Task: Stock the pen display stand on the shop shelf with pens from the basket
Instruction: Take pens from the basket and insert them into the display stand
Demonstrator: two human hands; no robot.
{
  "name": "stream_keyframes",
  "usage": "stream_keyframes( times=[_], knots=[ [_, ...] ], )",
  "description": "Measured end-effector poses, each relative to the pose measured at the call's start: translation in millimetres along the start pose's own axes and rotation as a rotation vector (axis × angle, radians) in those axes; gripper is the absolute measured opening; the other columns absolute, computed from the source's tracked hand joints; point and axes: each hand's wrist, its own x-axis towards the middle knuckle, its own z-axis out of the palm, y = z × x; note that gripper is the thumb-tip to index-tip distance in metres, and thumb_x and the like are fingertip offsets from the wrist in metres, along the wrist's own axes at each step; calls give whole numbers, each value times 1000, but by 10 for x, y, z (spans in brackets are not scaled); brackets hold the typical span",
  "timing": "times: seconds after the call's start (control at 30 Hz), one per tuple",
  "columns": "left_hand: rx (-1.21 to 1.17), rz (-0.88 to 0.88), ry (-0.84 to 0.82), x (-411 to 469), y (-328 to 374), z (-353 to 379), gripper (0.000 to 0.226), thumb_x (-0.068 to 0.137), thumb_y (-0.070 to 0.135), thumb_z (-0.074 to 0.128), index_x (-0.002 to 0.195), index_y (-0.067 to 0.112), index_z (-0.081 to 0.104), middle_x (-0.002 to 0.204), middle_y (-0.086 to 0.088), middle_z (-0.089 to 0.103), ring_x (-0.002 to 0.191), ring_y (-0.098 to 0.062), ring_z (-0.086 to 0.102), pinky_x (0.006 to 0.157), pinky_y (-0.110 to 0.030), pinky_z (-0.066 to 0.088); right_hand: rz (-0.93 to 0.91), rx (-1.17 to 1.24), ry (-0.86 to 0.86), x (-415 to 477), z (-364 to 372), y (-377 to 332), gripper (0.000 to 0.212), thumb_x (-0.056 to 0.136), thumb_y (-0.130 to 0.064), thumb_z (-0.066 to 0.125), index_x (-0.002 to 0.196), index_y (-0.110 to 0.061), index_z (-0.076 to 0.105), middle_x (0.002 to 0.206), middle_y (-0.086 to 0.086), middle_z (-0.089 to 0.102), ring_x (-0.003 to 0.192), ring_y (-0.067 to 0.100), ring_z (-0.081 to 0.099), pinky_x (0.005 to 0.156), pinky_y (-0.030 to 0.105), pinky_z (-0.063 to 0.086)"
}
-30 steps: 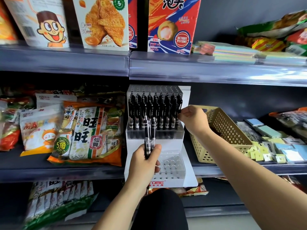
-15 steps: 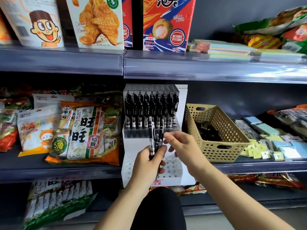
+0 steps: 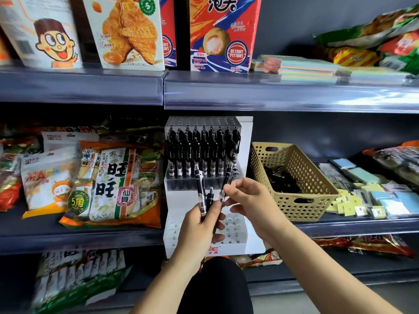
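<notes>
A white tiered pen display stand (image 3: 246, 141) stands on the middle shelf, its upper tier holding a row of several black pens (image 3: 204, 152). The lower tier's holes (image 3: 233, 227) show behind my hands. My left hand (image 3: 199, 232) grips a small bunch of black pens (image 3: 201, 191) upright in front of the stand. My right hand (image 3: 251, 200) pinches one black pen (image 3: 226, 180) beside that bunch, tilted to the right. A tan perforated basket (image 3: 313, 196) to the right of the stand holds more black pens (image 3: 281, 180).
Snack bags (image 3: 113, 184) fill the shelf left of the stand. Sticky note packs (image 3: 367, 196) lie right of the basket. Boxes (image 3: 222, 32) stand on the shelf above, whose front edge (image 3: 272, 94) overhangs the stand. More packets (image 3: 74, 275) sit on the lower shelf.
My right hand came down from the stand's upper right corner to the bunch in my left hand and now pinches one pen, drawing it apart from the others.
</notes>
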Motion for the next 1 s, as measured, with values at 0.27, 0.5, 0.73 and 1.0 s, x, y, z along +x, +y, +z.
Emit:
stream_keyframes(
  times=[0.27,0.5,0.73,1.0],
  knots=[
    [-81,20,94,67,12,-62,20,93,29,54,99,14,67,87,0,65,80,-8,66,66,-32,59,-173,23,150,126,-210,-342,11,91,-8,55,81,-10,58,71,2,65,66,12,63,67,26,54],
    [6,44,217,115,-31,-163,21,91,42,52,94,30,68,53,11,41,43,0,42,49,-23,39,-481,-298,456,474,-369,-671,5,92,-14,58,87,-12,57,85,13,68,77,20,68,65,26,55],
    [-6,47,222,133,-39,-222,22,91,43,53,95,28,68,46,13,35,42,0,38,48,-24,35,-469,-456,441,670,-269,-519,8,89,-19,63,86,-13,59,82,8,68,73,23,68,73,44,57],
    [-29,14,219,132,-10,-262,24,88,42,58,89,20,66,50,12,37,42,1,39,45,-18,37,-397,-693,336,738,-263,-296,8,85,-21,66,78,-17,63,77,0,67,72,22,66,75,45,54]
  ],
)
